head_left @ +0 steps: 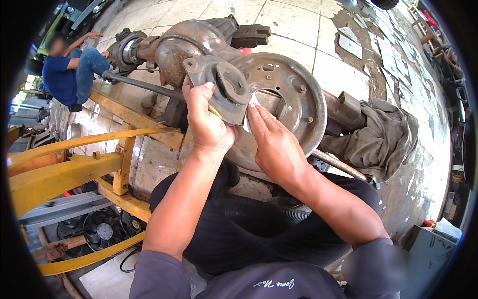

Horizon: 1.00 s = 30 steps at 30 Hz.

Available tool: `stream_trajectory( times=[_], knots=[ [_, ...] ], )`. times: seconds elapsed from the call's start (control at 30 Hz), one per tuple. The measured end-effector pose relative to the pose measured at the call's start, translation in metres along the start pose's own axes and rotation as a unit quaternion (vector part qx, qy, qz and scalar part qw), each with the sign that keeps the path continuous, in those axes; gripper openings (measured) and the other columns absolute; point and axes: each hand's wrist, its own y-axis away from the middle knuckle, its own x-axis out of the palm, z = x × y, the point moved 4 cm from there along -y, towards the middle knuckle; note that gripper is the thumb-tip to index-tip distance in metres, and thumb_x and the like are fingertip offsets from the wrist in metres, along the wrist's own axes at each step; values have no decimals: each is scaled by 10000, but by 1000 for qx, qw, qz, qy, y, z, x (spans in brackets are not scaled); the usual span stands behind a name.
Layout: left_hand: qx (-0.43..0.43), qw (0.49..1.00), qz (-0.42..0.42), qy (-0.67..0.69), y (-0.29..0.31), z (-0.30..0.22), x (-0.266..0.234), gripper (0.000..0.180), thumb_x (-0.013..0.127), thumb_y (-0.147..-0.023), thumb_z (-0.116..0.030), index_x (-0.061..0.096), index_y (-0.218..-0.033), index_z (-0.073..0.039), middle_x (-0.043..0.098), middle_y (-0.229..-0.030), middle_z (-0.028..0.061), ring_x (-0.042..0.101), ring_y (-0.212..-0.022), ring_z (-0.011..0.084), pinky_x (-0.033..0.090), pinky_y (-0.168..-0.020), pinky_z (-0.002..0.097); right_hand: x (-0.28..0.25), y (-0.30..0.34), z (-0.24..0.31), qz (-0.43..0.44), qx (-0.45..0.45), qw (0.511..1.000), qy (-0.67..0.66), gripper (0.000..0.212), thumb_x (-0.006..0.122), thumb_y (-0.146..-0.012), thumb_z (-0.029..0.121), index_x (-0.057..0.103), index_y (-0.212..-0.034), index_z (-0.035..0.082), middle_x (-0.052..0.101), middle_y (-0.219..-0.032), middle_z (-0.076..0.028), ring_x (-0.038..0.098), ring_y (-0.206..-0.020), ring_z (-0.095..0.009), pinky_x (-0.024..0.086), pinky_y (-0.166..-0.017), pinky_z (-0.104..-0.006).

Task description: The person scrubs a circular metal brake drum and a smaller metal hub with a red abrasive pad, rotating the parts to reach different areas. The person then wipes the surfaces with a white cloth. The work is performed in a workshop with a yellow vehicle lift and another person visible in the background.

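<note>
A metal plate with a raised ring (231,85) is tilted in front of a round metal disc (307,102), its lower edge gripped by the left hand (205,115). The right hand's (280,148) fingers lie straight, close together, at its right edge by something white (254,99); whether they pinch it, I cannot tell. A rusty axle housing (185,42) lies beyond; a yellow frame (64,180) stands left.

L hand (209,124) part. hidden b/h metal brkt (226,85), & co-worker's head (56,45) blurred.
</note>
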Motion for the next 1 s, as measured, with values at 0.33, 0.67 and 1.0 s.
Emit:
stream_trajectory(
  times=[0.33, 0.67, 1.0],
  knots=[
    [0, 1000, 15, 3, -6, 2, -6, 446, 527, -893, -273, 557, -1281, -55, 619, -1192, 91, 604, -1120, 237, 480, -1013, 417, 0, 2, 4, -9, -15, 1000, -12, 568, 554, -843, -28, 464, -1390, -152, 563, -1379, -342, 568, -1305, -426, 449, -1120, -444],
    [0, 1000, 27, 8, -6, -1, -4, 514, 518, -883, -259, 504, -1361, -72, 583, -1249, 88, 579, -1173, 238, 466, -1044, 420, 1, 2, 0, 10, -3, 1000, 8, 576, 533, -843, -55, 454, -1407, -143, 524, -1423, -350, 529, -1353, -420, 429, -1140, -447],
    [-43, 994, 58, 83, -9, -22, 1, 593, 541, -844, -415, 601, -1311, -55, 645, -1283, 98, 611, -1192, 287, 465, -1061, 467, -33, -2, -21, -55, 36, 998, -11, 645, 551, -760, -133, 500, -1401, -85, 539, -1432, -294, 527, -1339, -427, 430, -1137, -460]
  ],
)
